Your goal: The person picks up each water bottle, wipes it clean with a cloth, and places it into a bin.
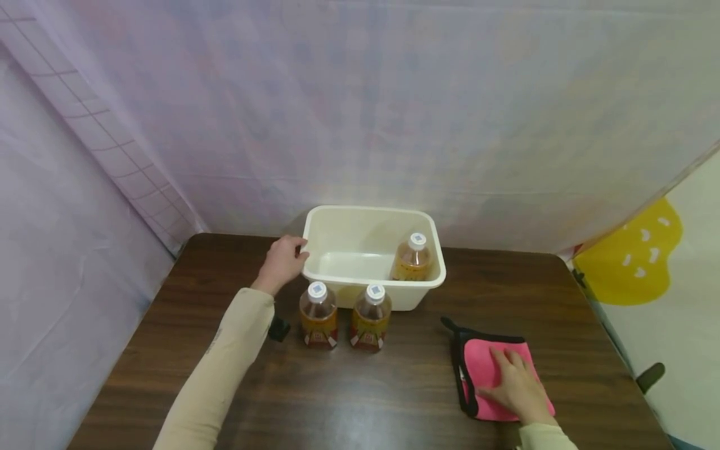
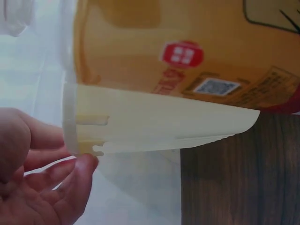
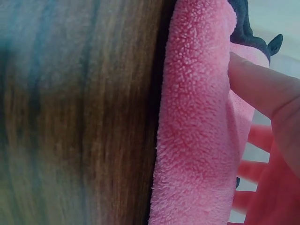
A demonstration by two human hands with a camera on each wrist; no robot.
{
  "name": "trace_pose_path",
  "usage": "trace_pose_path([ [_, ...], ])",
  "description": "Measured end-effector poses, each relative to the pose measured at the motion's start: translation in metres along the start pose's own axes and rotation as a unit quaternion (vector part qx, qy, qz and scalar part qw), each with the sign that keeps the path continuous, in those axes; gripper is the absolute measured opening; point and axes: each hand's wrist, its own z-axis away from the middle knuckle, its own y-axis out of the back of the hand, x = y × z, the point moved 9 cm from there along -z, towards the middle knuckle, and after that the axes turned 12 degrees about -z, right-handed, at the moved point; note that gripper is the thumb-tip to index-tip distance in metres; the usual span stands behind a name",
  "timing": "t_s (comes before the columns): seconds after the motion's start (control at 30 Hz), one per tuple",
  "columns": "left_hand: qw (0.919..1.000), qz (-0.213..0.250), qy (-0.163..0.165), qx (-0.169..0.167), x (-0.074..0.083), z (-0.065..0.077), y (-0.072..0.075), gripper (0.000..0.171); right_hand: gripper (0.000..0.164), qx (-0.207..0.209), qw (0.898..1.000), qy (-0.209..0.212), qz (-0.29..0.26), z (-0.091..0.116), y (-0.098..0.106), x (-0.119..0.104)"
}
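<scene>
At the back of the table stands a white plastic bin (image 1: 360,212), one juice bottle (image 1: 413,265) inside at its right end. My left hand (image 1: 284,262) is at the bin's left rim, and in the left wrist view its thumb and fingers (image 2: 84,173) pinch the rim's edge. Two more bottles with white caps, a left bottle (image 1: 319,319) and a right bottle (image 1: 370,319), stand upright before the bin. On the right, my right hand (image 1: 517,384) rests with spread fingers on a folded pink fluffy cloth (image 3: 197,112) with black edging and a loop.
A small black object (image 1: 278,329) lies left of the bottles. The dark wooden table (image 1: 394,400) meets a pale curtain (image 1: 360,112) behind the bin. A yellow patterned shape (image 1: 630,256) shows on the right side hanging.
</scene>
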Motion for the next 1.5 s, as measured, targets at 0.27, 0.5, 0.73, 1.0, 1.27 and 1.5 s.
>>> trace_pose_path([
  [0.27, 0.9984, -0.025, -0.033, -0.038, 0.018, 0.012, 0.017, 0.046, 0.099, -0.025, 1.000, -0.010, -0.016, -0.001, -0.004, 0.001],
  [0.5, 0.9925, 0.019, -0.115, -0.038, 0.067, 0.038, 0.037, 0.054, 0.102, -0.059, 0.998, -0.032, -0.015, -0.001, -0.005, 0.006],
  [0.73, 0.9855, 0.021, -0.160, -0.051, 0.102, 0.056, 0.021, 0.058, 0.103, -0.064, 0.997, -0.033, -0.014, -0.002, -0.006, 0.008],
  [1.0, 0.9750, 0.027, -0.213, -0.058, 0.129, 0.067, 0.001, 0.049, 0.102, -0.051, 0.998, -0.024, -0.008, -0.002, -0.003, 0.006],
  [1.27, 0.9689, 0.040, -0.232, -0.076, 0.141, 0.069, -0.018, 0.041, 0.101, -0.051, 0.998, -0.020, -0.006, -0.003, -0.002, 0.004],
  [1.5, 0.9679, 0.065, -0.235, -0.062, 0.144, 0.068, -0.024, 0.031, 0.098, -0.050, 0.999, -0.015, -0.002, -0.002, -0.002, 0.002],
])
